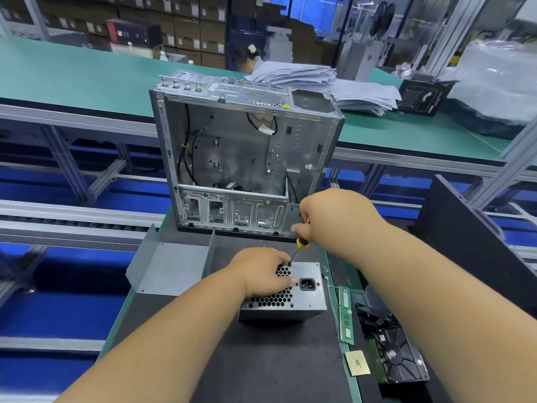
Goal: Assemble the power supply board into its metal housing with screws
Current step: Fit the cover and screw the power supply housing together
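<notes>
The power supply housing (302,289) sits near the middle of the black mat (261,359), its grey metal face with honeycomb vent holes and the black power socket (307,284) turned upward. The left hand (266,271) lies on the vented left part of that face, fingers curled over the top edge and thumb toward the socket, gripping the housing. The right hand (328,219) is above and behind it, fingers wrapped closed around the yellow-and-black handle of a screwdriver (297,248); the shaft slants down and left, and its tip meets the housing's far edge just beside the left fingers. Any screw under the tip is too small to tell. A bent grey sheet-metal cover (171,266) lies at the mat's left edge, just beside the housing. An open computer case (244,158) stands upright at the far edge. Along the right edge lie a green memory module (345,315), a small gold-coloured chip (358,363) and a black fan (398,353)
</notes>
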